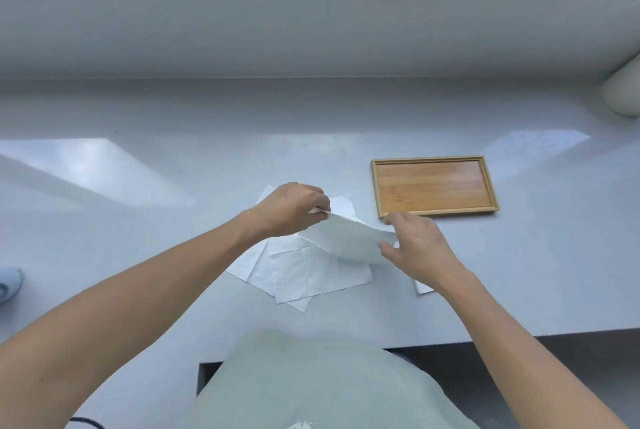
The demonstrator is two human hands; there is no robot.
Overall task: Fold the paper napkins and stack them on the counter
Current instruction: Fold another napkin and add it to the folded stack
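The fingers of the left hand [294, 208] pinch one end of a raised paper napkin [349, 239], and the fingers of the right hand [420, 248] curl round its opposite end, so the sheet spans the gap between both hands. To fold cleanly, bring the two edges into line before pressing any crease, keeping the sheet taut. The napkin hangs just above the loose pile of unfolded napkins [304, 276] on the bench [138, 220], near the wooden tray [434, 186].

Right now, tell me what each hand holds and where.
Both hold one napkin: the left hand pinches its far-left corner, the right hand its right edge.
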